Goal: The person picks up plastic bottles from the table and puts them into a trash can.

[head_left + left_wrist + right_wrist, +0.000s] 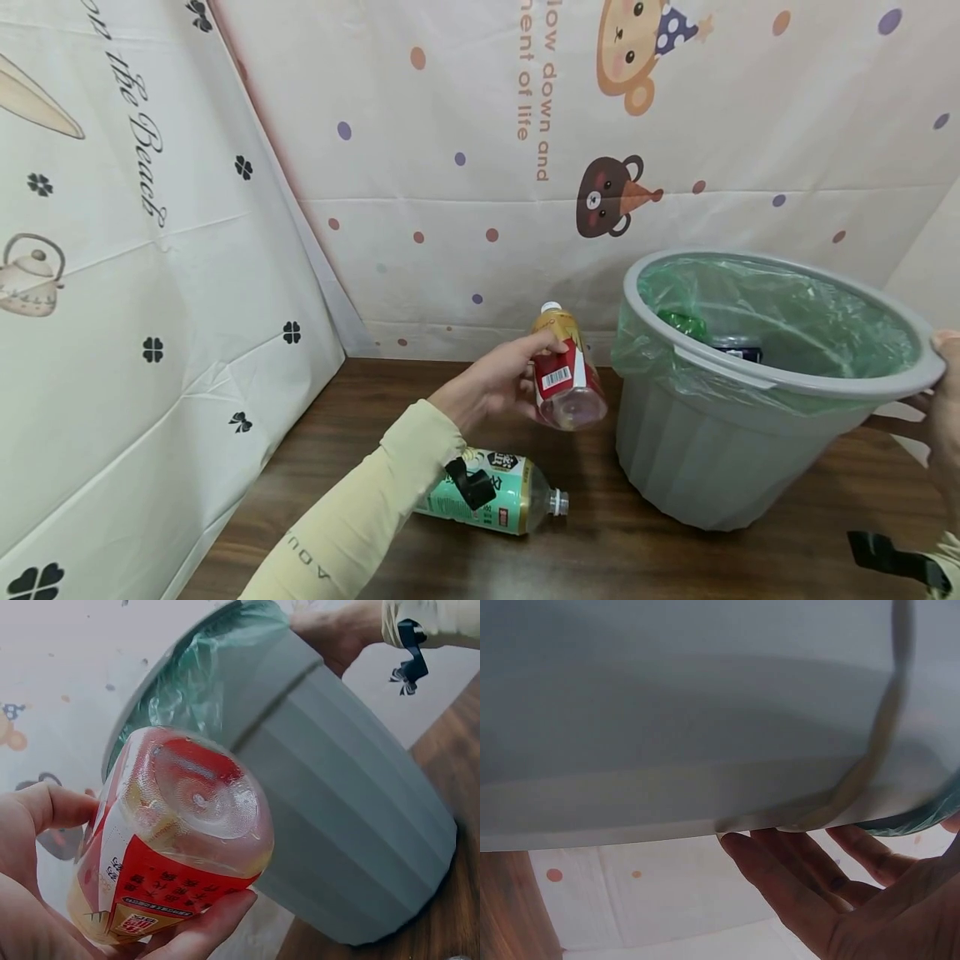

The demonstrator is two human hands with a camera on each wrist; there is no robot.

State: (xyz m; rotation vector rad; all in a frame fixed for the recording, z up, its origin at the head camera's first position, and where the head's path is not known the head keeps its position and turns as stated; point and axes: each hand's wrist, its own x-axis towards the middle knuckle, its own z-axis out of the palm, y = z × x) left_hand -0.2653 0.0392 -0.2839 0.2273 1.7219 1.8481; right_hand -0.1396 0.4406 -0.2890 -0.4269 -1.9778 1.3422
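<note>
Left hand (491,385) grasping red-labelled bottle (564,375), raised at nine o'clock of grey bin (705,450), not yet inside. Right hand (941,408) gripping the rim at three o'clock. Some rubbish already binned; green-labelled bottle (495,492) left lying on table (637,550).

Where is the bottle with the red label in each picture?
Head: the red-label bottle is in the middle, gripped by the left hand, just left of the grey bin.
Left wrist: the bottle fills the lower left, its clear bottom facing the camera, fingers under it.
Right wrist: not in it; only the bin's side and the right hand show.
Shared landmark: the grey bin with its green liner.
</note>
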